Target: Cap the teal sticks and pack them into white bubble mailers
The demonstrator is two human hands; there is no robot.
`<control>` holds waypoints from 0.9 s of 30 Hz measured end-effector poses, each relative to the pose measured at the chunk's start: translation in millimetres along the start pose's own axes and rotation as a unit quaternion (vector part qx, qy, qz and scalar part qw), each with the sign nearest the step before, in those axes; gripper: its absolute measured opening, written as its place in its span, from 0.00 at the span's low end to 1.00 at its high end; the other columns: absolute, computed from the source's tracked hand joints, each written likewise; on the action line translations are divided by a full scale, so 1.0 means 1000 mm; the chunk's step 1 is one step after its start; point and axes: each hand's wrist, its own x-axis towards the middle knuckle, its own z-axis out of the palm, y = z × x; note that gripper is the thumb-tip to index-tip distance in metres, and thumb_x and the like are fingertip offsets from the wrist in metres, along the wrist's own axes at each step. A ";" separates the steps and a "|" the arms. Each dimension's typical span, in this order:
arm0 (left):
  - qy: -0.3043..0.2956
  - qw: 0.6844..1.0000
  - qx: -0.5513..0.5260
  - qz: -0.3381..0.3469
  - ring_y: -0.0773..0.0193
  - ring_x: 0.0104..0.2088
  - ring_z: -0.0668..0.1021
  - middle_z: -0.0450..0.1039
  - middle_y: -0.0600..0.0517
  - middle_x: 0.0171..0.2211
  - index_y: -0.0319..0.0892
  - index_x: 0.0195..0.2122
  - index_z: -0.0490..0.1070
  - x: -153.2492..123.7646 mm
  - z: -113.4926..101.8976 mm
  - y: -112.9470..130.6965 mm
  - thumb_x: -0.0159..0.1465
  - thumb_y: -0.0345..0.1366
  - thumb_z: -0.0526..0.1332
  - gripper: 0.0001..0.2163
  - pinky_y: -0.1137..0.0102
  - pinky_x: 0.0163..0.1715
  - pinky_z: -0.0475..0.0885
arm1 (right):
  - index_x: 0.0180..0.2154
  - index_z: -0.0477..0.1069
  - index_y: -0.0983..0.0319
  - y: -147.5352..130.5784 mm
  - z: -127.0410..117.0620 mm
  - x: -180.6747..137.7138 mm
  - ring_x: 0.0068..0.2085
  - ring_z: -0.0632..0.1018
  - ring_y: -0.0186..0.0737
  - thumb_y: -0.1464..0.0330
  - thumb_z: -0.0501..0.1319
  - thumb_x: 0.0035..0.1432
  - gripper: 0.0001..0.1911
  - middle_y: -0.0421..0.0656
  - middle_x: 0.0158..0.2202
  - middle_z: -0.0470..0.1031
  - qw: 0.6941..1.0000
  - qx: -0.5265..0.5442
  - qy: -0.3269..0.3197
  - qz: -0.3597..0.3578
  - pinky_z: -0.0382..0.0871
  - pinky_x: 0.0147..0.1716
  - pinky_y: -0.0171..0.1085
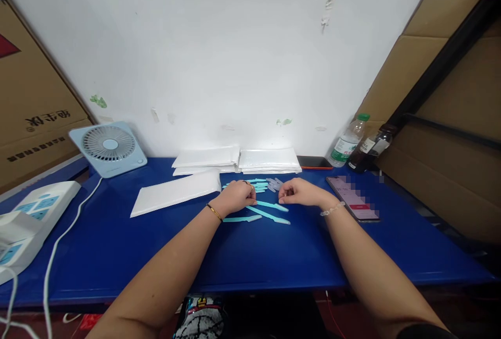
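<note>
Over the middle of the blue table [274, 255], my left hand [237, 196] is closed, its fingertips pinching the handle end of a turquoise eyebrow razor [272, 206]. The razor points right, toward my right hand [299, 193]. That hand has its fingers curled in a pinch; whatever they hold, if anything, is hidden. Just beyond its fingertips lie several small greyish-lavender caps [273, 184]. More turquoise razors [258, 185] are grouped behind my left hand, partly covered by it. Two loose razors, one slanting [274, 217] and one flatter [242, 219], lie nearer to me.
White padded packets [207, 157] are stacked by the wall, and one packet [176, 193] lies left. A blue fan [109, 146] and a power strip [35, 219] stand left. Phones [354, 198] [315, 162] and two bottles [346, 143] [371, 148] are at the right.
</note>
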 end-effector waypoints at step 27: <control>-0.028 0.998 -0.031 0.052 0.64 0.36 0.75 0.74 0.54 0.35 0.46 0.34 0.75 -0.007 -0.011 -0.006 0.58 0.42 0.62 0.07 0.71 0.36 0.63 | 0.32 0.76 0.63 -0.004 -0.006 -0.001 0.28 0.72 0.36 0.60 0.60 0.53 0.14 0.42 0.27 0.75 0.992 0.007 0.125 0.007 0.64 0.28 0.34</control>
